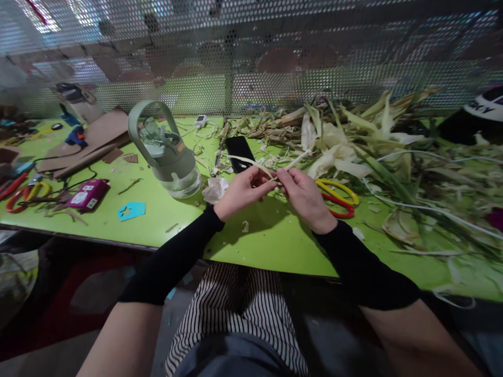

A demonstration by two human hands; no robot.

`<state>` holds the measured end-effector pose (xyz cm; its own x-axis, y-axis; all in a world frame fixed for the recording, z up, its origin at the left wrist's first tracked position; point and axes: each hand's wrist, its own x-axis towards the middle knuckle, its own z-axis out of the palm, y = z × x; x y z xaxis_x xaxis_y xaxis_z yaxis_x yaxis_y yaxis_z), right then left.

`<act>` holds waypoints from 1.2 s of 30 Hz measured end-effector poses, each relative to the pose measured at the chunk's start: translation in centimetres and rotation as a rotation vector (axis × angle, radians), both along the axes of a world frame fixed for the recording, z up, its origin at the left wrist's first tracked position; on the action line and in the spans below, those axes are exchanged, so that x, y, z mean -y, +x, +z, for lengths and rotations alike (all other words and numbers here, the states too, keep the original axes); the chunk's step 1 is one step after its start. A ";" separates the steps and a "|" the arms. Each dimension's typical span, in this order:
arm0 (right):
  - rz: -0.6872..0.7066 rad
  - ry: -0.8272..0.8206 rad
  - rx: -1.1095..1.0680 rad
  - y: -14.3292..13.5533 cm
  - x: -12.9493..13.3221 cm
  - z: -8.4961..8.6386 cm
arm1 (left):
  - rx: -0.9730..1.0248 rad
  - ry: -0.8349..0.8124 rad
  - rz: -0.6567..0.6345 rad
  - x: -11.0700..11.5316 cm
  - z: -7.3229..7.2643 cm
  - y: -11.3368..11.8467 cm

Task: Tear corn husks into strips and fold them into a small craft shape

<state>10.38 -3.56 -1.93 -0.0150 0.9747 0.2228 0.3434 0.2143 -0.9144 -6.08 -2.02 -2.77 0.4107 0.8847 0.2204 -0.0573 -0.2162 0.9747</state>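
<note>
My left hand (247, 189) and my right hand (302, 195) meet over the green table (271, 246), both with closed fingers. Between them they pinch a pale husk strip (251, 161); one end points up to the left and another pale end rises to the right. Behind my hands lies a black phone (239, 149). A crumpled white tissue (215, 189) touches the area beside my left wrist. Scissors with yellow and red handles (341, 199) lie beside my right hand, their blades hidden.
A green water bottle (175, 165) stands at left, near a purple box (87, 195) and a blue paper piece (131, 210). Corn husks (338, 152) pile up at right, crossed by a white cable (432, 209). A perforated metal screen (188, 63) borders the back.
</note>
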 end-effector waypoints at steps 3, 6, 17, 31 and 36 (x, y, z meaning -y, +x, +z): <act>-0.049 0.112 0.087 0.0 0.2 0.0 | -0.023 -0.031 0.009 0.1 0.2 0.1; -0.058 0.168 0.123 0.0 0.3 0.1 | -0.065 -0.037 0.027 0.3 0.5 0.0; -0.056 0.202 0.087 0.1 0.2 -0.4 | -0.113 -0.071 -0.082 0.6 0.7 0.0; -0.076 0.078 -0.098 -0.3 0.9 1.3 | -0.160 0.188 -0.029 1.2 0.1 0.2; -0.073 0.071 -0.119 -0.2 0.7 0.9 | -0.207 0.279 -0.023 1.3 0.5 0.0</act>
